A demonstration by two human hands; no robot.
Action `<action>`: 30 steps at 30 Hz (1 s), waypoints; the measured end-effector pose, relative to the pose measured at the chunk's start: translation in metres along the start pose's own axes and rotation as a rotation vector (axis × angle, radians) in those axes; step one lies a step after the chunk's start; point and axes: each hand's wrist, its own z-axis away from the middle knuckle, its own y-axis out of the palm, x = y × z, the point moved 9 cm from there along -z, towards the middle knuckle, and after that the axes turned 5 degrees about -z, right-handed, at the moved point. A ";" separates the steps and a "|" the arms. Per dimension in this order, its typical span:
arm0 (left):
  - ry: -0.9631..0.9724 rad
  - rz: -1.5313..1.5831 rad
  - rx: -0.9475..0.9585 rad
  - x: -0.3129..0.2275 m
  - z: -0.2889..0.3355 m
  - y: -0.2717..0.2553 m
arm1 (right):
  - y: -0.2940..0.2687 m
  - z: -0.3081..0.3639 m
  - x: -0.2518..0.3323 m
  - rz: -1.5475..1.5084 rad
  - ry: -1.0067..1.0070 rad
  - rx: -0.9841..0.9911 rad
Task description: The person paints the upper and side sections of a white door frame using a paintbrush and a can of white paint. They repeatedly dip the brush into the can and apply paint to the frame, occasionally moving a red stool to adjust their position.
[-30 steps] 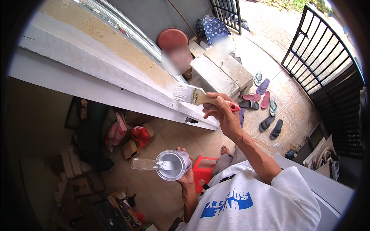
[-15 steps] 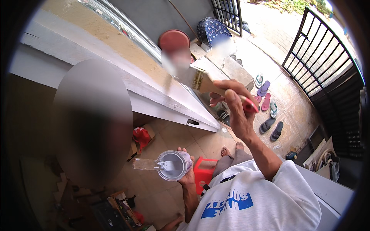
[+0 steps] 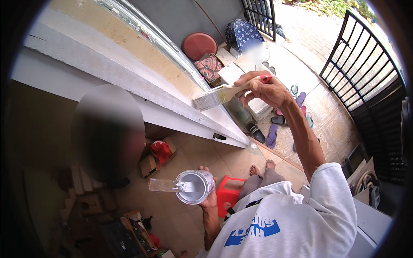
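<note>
- My right hand (image 3: 264,88) is up high, fingers curled and pinched around the brush (image 3: 223,92) handle. The bristles point left and sit at or just off the top edge of the white beam (image 3: 129,81). I can't tell if they're actually touching.
- That grip looks like it's there to keep the bristles flat against the beam's face, with the arm stretched up to reach.
- My left hand (image 3: 211,195) is down low, cupped under and around an open paint can (image 3: 194,185). It's held level, I'd guess so nothing spills, and close in so the brush can dip.
- A flat stir stick (image 3: 165,185) lies across the can's rim and pokes out to the left.
- Below me is a red stool (image 3: 228,195), which I seem to be standing on.
- Further out there are sandals (image 3: 275,129) on the tiled floor, a black gate (image 3: 365,69) to the right, and a round red lid (image 3: 199,45) by the wall.
</note>
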 end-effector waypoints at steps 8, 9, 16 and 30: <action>-0.014 0.002 0.028 0.005 0.000 0.007 | 0.015 -0.007 0.035 0.120 -0.082 0.075; -0.010 0.028 0.002 0.005 -0.001 0.003 | 0.020 -0.011 0.034 0.134 -0.067 0.069; 0.004 -0.042 0.039 0.004 -0.002 0.003 | 0.022 -0.017 0.041 0.217 -0.092 0.043; 0.028 -0.037 0.021 -0.002 0.000 -0.002 | -0.029 -0.002 -0.010 0.079 0.069 -0.064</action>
